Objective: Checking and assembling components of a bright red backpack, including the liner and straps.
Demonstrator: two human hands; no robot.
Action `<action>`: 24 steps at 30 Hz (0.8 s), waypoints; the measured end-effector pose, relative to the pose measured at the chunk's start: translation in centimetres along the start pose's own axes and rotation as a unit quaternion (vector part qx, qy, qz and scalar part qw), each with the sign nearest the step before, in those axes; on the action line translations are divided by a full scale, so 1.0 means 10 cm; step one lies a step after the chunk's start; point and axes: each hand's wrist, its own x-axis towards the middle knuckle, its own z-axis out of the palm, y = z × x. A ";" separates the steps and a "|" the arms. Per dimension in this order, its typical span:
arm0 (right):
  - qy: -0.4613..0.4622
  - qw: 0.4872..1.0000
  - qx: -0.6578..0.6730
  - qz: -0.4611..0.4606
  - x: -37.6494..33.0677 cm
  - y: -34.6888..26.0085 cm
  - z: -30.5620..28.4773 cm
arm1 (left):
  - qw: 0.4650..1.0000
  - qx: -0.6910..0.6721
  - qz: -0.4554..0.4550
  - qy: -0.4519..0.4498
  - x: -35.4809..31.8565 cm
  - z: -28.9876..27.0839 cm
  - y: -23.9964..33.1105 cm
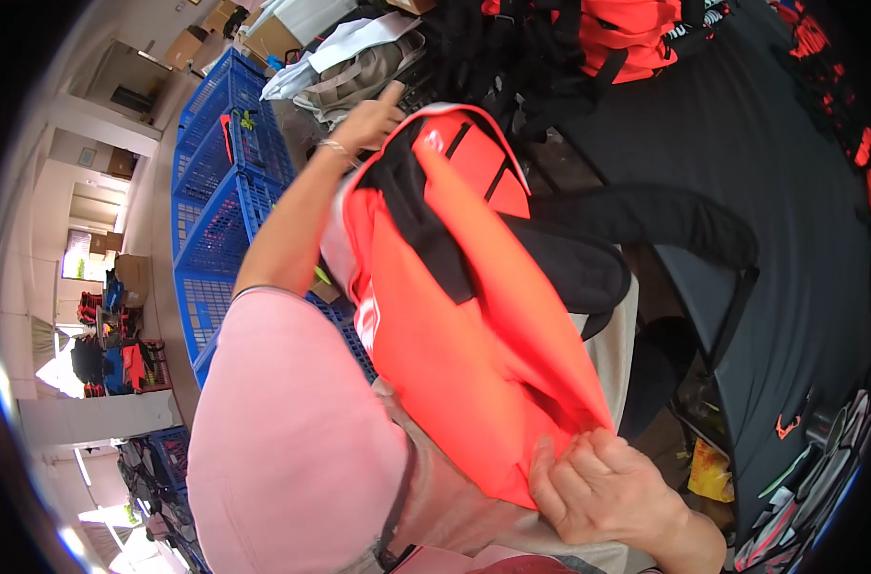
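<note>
An orange-red bag (pixel 483 335) with black parts lies slantwise across the person's lap, held between 2 hands, its upper end toward the blue crates and its lower corner close to the body. The right hand (pixel 603 488) has its grip pinching that lower corner, thumb and curled fingers pressed together on the bunched fabric. The left hand (pixel 366 124) is at the far rim of the bag, with 1 finger pointing up past the pale edge — part of this hand is hidden behind the rim, so I cannot tell whether its grip is closed on the cloth. A bracelet (pixel 338 148) circles the left wrist, and a pink sleeve (pixel 301 430) covers the upper arm. From the bag's right side a broad black strap (pixel 665 222) reaches out and bends down by the edge of a dark bench (pixel 789 268). Near the bench's far end sits a pile of orange-red and black bags (pixel 631 38). Just beyond the left hand lies a grey-beige bag (pixel 373 75) with white cloth (pixel 354 40) next to it. Blue plastic crates (pixel 210 220) stand left of the left forearm — open lattice walls, side by side. Low on the right, beside the bench, a yellow item (pixel 711 471) shows, too partly seen to identify.
</note>
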 end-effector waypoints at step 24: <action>0.113 0.967 0.100 0.206 -0.20 0.11 0.23 | 0.843 0.276 0.363 0.285 0.23 0.33 -1.08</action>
